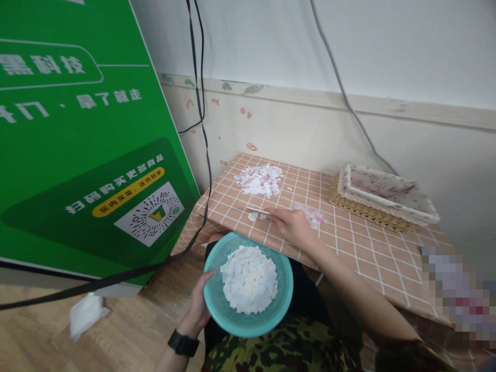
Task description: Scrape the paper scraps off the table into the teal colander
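Observation:
My left hand (200, 302) grips the left rim of a round teal plastic colander (287, 281), held over my lap just below the table's front edge. A heap of small white paper scraps (250, 279) fills its middle. Over the table, my right hand (289, 223) has its fingers closed on a thin white strip (256, 210), seen nearly edge-on; its kind is unclear. Below that strip lie a few white scraps (253, 217). A pile of white and pink paper scraps (259, 180) sits farther back, and a pinkish, see-through piece (312, 214) lies right of my hand.
A wicker basket with a cloth lining (372, 214) stands at the table's back right. The checked tablecloth (360, 243) covers the table. A green panel with a printed code (89, 134) rises at left, with a black cable (207, 165) hanging before it. White plastic (88, 314) lies on the floor.

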`<state>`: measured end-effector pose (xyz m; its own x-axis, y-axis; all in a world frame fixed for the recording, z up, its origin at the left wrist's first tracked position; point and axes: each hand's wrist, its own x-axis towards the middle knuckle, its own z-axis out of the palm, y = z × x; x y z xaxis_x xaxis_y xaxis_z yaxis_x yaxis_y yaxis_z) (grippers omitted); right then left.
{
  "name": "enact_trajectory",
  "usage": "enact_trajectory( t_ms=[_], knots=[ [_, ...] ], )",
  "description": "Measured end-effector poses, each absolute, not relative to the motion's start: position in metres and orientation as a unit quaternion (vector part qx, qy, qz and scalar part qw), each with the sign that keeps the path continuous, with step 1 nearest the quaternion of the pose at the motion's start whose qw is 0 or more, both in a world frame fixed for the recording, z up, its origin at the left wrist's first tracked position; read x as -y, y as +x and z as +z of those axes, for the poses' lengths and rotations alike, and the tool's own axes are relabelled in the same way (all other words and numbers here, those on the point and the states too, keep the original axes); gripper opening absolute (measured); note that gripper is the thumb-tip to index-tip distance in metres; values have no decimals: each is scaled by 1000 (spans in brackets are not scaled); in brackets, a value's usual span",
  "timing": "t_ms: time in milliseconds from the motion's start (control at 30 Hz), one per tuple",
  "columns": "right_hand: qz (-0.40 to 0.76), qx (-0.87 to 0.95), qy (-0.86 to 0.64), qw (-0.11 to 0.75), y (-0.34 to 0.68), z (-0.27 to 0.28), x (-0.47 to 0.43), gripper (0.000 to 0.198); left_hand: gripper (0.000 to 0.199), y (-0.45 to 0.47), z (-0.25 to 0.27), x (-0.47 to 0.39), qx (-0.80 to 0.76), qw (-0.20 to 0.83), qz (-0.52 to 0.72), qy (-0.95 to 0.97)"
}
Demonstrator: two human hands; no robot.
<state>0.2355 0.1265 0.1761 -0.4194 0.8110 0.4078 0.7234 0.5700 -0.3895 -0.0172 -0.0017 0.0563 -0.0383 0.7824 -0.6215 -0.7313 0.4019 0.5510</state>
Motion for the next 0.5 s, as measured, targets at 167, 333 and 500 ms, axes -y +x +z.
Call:
enact_trajectory(
  t_ms=[167, 333, 500],
  knots=[
    [121, 833, -441, 311, 242, 175, -124, 27, 18, -21, 68, 0, -476, 688, 547, 36],
    [73, 818, -478, 312, 253, 172, -115, 28, 20, -20, 76, -1, -476, 683, 553, 43],
    [21, 815, -482, 322, 262, 169, -100, 27, 26, -22, 82, -3, -462, 696, 548, 43]
  ],
)
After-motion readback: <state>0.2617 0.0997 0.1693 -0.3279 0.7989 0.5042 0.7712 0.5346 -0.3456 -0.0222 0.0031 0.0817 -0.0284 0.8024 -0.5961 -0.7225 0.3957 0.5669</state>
